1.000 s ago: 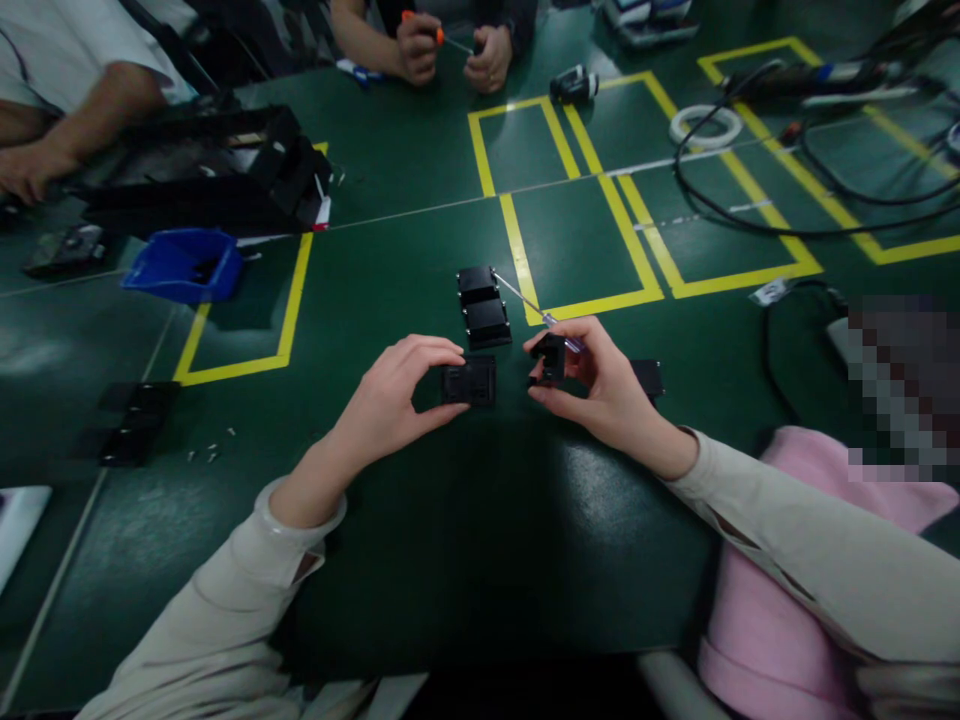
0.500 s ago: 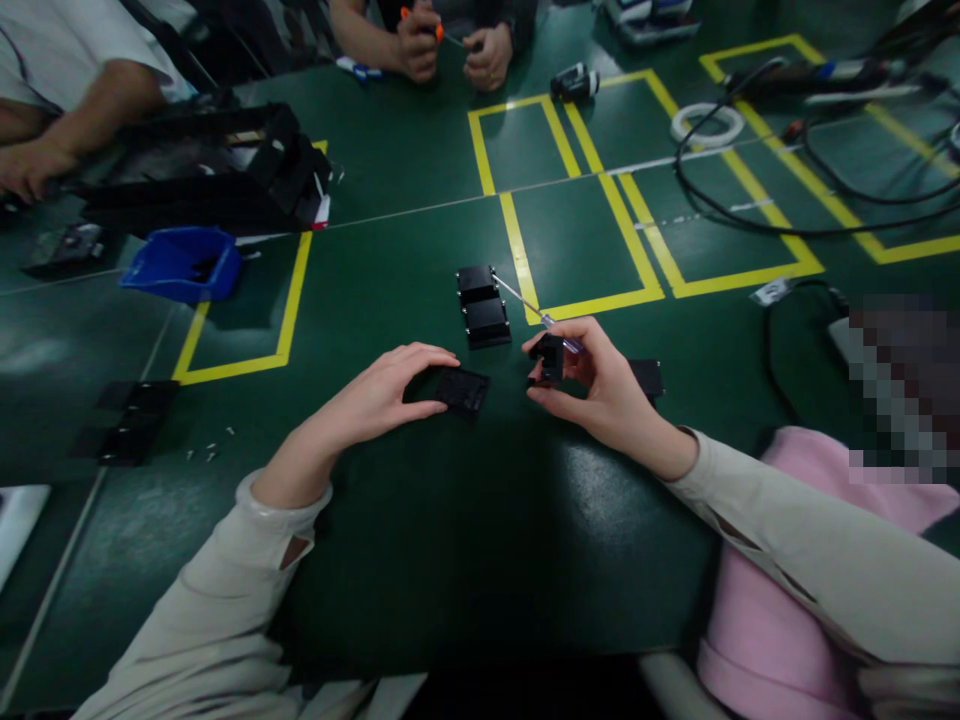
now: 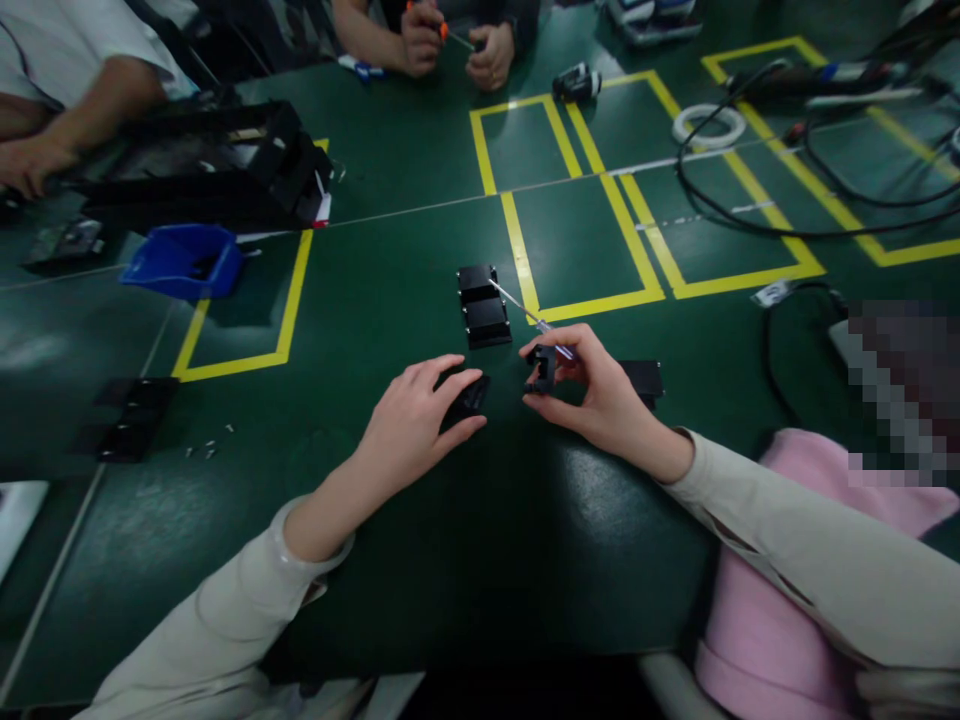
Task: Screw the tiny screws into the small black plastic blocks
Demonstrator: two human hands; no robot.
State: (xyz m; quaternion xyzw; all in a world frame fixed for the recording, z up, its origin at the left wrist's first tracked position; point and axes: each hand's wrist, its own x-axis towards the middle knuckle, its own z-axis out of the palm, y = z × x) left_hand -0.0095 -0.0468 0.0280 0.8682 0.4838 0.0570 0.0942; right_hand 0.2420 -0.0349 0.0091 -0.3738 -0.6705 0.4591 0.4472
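Observation:
My left hand [image 3: 412, 420] is open over a small flat black plate [image 3: 474, 396] on the table. Its thumb and fingers are spread around the plate, whose left part lies hidden beneath them. Between the thumb and fingertips of my right hand [image 3: 592, 385] is a small black notched part [image 3: 540, 370]. The same hand keeps a screwdriver [image 3: 543, 326] tucked in it, with the thin shaft pointing away to the upper left. Just beyond both hands, a pair of joined black blocks [image 3: 484, 305] with small screws along the edges rests on the table. Another black piece [image 3: 646, 378] is partly behind my right hand.
To the left are a blue bin [image 3: 184, 262], a long black housing [image 3: 210, 170], black parts [image 3: 139, 420] and several loose screws [image 3: 210, 447]. Across the table a person's hands [image 3: 491, 55] hold an orange-handled tool. Black cables [image 3: 750, 220] and pink cloth [image 3: 780, 570] are at right.
My left hand has moved right, from the plate's left edge to over it, covering more of it. The right hand has shifted slightly, tilting the notched part a little.

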